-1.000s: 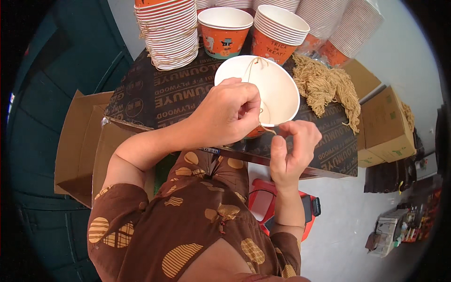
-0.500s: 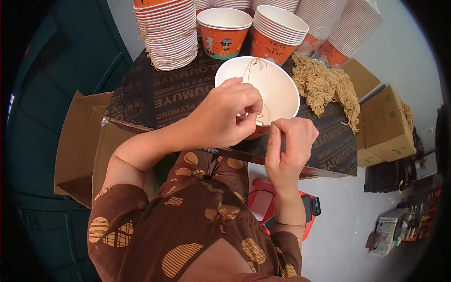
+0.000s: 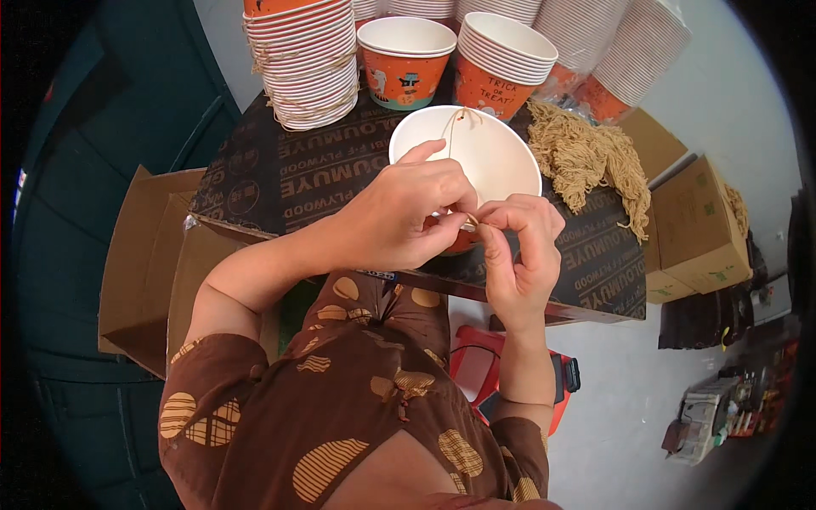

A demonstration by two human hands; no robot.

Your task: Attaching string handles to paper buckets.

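Note:
In front of me a paper bucket [image 3: 501, 153], white inside and orange outside, stands tilted at the table's near edge. A thin tan string [image 3: 451, 129] is fastened at its far rim and runs across the inside to the near rim. My left hand [image 3: 416, 208] pinches the string at the near rim between thumb and index finger. Close against it, my right hand [image 3: 523, 246] pinches the string too, thumb and index finger pressed together. The fingers hide most of the loop or knot between them and part of the near rim.
Behind stand a tall stack of strung buckets [image 3: 310, 76], a pair of nested orange buckets [image 3: 406, 72] and another nested stack [image 3: 503, 72]. A heap of tan strings [image 3: 586, 157] lies right on the dark plywood table [image 3: 297, 166]. Cardboard boxes [image 3: 701, 229] flank it; a red stool [image 3: 476, 361] is below.
My right hand has moved left and slightly up, bringing its fingertips against the left hand's at the near rim. My left hand has barely moved.

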